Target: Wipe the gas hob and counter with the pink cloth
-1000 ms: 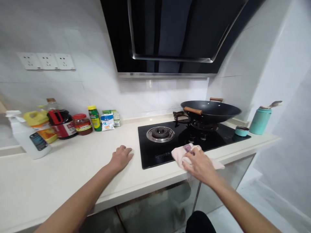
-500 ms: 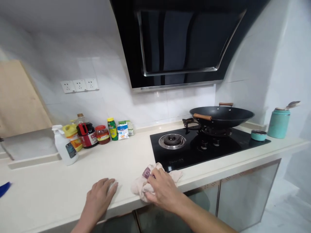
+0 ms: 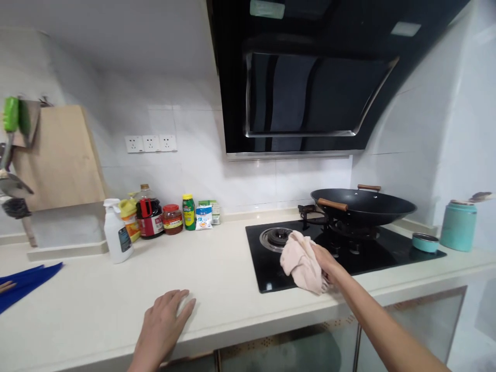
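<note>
My right hand (image 3: 324,261) grips a pale pink cloth (image 3: 301,261), which hangs bunched over the front of the black gas cooktop (image 3: 267,268). Part of the left burner (image 3: 276,237) is covered by the cloth, and my right fingertips are hidden behind it. My left hand (image 3: 166,318) rests on the cream countertop (image 3: 217,289) near its front edge, fingers stretched out and holding nothing. A black wok (image 3: 362,206) with wooden handles sits on the right burner.
A white spray bottle (image 3: 117,232), a soy sauce bottle (image 3: 149,217), a red-lidded jar (image 3: 172,219) and seasoning packs (image 3: 204,217) line the wall. Right of the wok stand a teal bowl (image 3: 425,244) and a teal canister (image 3: 459,226). A range hood (image 3: 302,98) overhangs the cooktop.
My right hand has lifted the cloth from the counter edge and carried it right, over the cooktop. My left hand stays on the counter. The view has shifted left and up.
</note>
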Motion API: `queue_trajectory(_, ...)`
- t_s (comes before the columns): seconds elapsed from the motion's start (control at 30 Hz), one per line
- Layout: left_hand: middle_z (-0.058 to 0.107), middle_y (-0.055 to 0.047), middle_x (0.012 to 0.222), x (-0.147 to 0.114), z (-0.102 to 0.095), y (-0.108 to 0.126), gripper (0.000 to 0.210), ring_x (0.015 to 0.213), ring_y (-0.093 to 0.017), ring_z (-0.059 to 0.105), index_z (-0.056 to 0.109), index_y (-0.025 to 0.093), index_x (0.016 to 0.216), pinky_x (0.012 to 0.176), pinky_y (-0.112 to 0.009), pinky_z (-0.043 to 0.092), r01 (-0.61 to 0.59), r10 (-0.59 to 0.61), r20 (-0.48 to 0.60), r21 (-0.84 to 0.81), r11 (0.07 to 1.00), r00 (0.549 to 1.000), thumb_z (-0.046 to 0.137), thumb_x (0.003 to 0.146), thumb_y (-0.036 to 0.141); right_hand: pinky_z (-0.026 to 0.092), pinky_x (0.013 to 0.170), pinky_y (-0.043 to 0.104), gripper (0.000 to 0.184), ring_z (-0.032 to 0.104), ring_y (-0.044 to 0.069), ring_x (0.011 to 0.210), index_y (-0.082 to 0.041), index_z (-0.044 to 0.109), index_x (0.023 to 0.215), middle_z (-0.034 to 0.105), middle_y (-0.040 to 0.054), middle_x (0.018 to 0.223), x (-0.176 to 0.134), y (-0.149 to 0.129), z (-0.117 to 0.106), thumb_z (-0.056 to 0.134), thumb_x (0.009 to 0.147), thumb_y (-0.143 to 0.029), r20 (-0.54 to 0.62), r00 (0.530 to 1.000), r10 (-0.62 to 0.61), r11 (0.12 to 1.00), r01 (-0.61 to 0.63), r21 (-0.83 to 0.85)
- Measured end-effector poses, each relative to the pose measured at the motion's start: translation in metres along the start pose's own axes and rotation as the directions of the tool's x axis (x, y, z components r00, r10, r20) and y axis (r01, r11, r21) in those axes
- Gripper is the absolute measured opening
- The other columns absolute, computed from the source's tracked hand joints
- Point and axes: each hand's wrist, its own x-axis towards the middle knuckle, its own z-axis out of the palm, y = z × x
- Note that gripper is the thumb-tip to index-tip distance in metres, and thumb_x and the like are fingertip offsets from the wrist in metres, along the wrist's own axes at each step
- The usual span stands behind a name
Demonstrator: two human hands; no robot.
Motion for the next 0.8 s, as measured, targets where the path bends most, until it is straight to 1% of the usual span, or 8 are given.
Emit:
queue_trajectory(0.07,0.067,-0.010,0.129,0.000,-0.001,0.001,0.044,0.123,-0.030,0.057,0.070,0.026,0.123,0.100,-0.043,0.044,0.000,0.000,-0.001,-0.007,1.000,1.000,0.043,0.095,0.048,0.051,0.074,0.032,0.058,0.068,0.026,0.096,-0.017,0.072,0.103,0.076,0.0114,0.106,0.016,0.016,-0.021,0.038,0.090,-0.063,-0.112,0.993,-0.031,0.984,0.011,-0.181)
queue_trajectory(0.13,0.068,-0.010,0.129,0.000,-0.002,0.003,0.044,0.123,-0.030,0.057,0.070,0.025,0.123,0.100,-0.044,0.044,0.005,-0.005,0.003,-0.010,1.000,1.000,0.044,0.095,0.048,0.051,0.081,0.035,0.051,0.068,0.028,0.098,-0.015,0.070,0.105,0.075,0.0135,0.105,0.026,0.028,-0.040,0.042,0.089,-0.053,-0.179,0.982,-0.058,0.960,0.005,-0.281)
queue_trajectory(0.23,0.067,-0.010,0.130,0.001,-0.004,0.005,0.044,0.124,-0.030,0.057,0.070,0.025,0.122,0.101,-0.044,0.044,0.016,-0.016,0.014,-0.010,1.000,1.000,0.044,0.095,0.048,0.046,0.097,0.042,0.049,0.064,0.029,0.111,-0.013,0.064,0.123,0.070,0.0170,0.118,0.027,0.034,-0.064,0.048,0.084,-0.038,-0.234,0.967,-0.103,0.940,0.018,-0.340)
queue_trajectory(0.33,0.067,-0.009,0.131,0.001,-0.006,0.006,0.044,0.124,-0.030,0.057,0.070,0.026,0.122,0.100,-0.043,0.045,0.014,-0.014,0.026,0.002,1.000,1.000,0.044,0.095,0.048,0.038,0.108,0.043,0.052,0.054,0.030,0.126,-0.013,0.059,0.132,0.062,0.0182,0.132,0.016,0.028,-0.073,0.045,0.088,-0.037,-0.250,0.932,-0.263,0.853,0.103,-0.512)
queue_trajectory(0.43,0.067,-0.009,0.131,0.000,-0.007,0.008,0.045,0.124,-0.030,0.057,0.069,0.025,0.123,0.099,-0.042,0.045,0.009,-0.009,0.019,0.019,1.000,1.000,0.043,0.096,0.049,0.035,0.110,0.043,0.055,0.051,0.030,0.131,-0.018,0.059,0.136,0.058,0.0150,0.140,0.005,0.016,-0.058,0.040,0.094,-0.048,-0.101,0.927,-0.361,0.700,0.198,-0.686)
queue_trajectory(0.53,0.066,-0.010,0.132,-0.001,-0.008,0.010,0.047,0.125,-0.031,0.056,0.068,0.023,0.125,0.099,-0.043,0.044,0.013,-0.013,0.014,0.011,1.000,1.000,0.041,0.096,0.048,0.033,0.113,0.043,0.061,0.045,0.029,0.139,-0.024,0.053,0.145,0.051,0.0103,0.151,0.002,0.011,-0.027,0.041,0.095,-0.058,0.097,0.951,-0.292,0.602,0.262,-0.754)
queue_trajectory(0.7,0.068,-0.010,0.130,-0.003,-0.012,0.014,0.047,0.123,-0.031,0.057,0.068,0.021,0.125,0.098,-0.044,0.045,0.025,-0.025,0.022,-0.003,1.000,0.999,0.042,0.096,0.048,0.024,0.116,0.051,0.069,0.031,0.035,0.147,-0.033,0.046,0.151,0.041,0.0076,0.159,0.005,0.009,0.023,0.043,0.091,-0.068,0.125,0.982,-0.141,0.492,0.179,-0.852)
queue_trajectory(0.8,0.067,-0.010,0.130,-0.003,-0.014,0.016,0.048,0.122,-0.031,0.058,0.067,0.021,0.126,0.098,-0.044,0.045,0.029,-0.029,0.014,-0.004,1.000,0.999,0.041,0.097,0.048,0.021,0.117,0.051,0.069,0.027,0.036,0.148,-0.034,0.046,0.151,0.037,0.0067,0.161,-0.003,0.000,0.046,0.045,0.091,-0.067,0.194,0.971,-0.139,0.489,0.238,-0.840)
